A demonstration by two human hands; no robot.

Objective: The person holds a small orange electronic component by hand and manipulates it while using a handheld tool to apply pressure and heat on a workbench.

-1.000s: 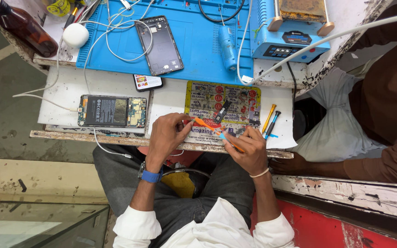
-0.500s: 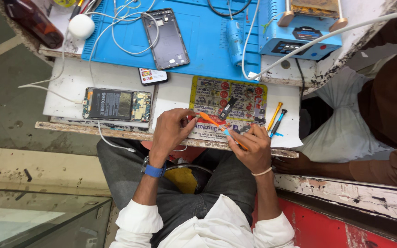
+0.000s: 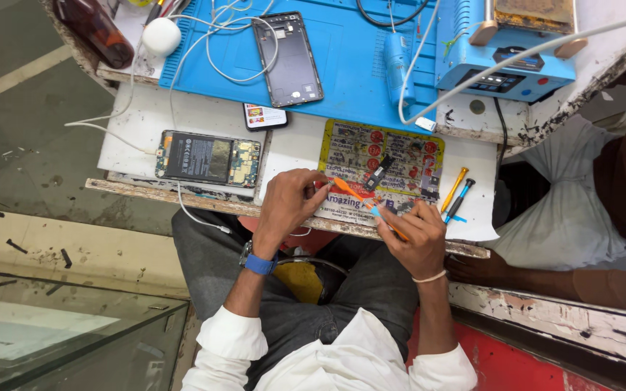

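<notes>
Step in hand, as I read it: fine work w/ a slim orange tool point(image 3: 348, 191), both hands at the near edge of the bench point(image 3: 146, 116), over the yellow printed card point(image 3: 400, 148).

Left hand point(image 3: 291, 206): fingertips pressed together at the tool's upper orange end. I can't tell if a tiny part sits betw. them, too small. Right hand point(image 3: 418, 235): fingers curled shut round the tool's lower end, thumb on top. The tool lies slanted betw. the two hands, w/ a blue bit mid-shaft.

Nearby:
- small black part point(image 3: 380, 172) on the card, just above the tool, apart from both hands
- two screwdrivers, orange point(image 3: 454, 188) and blue point(image 3: 461, 199), side by side right of the card
- opened phone point(image 3: 208, 158), battery and board showing, left of the left hand, white cable plugged in
- grey back cover point(image 3: 288, 51) on the blue mat point(image 3: 356, 72), well apart at the far side
- blue heater unit point(image 3: 505, 69) far right

Another person's hand point(image 3: 472, 268) rests below the bench edge at right, not in the work.

Judgement: next move calls for a steady right-hand hold and a light left pinch at the tip. The work sits right at the bench lip, so anything small let go could drop to the lap.
</notes>
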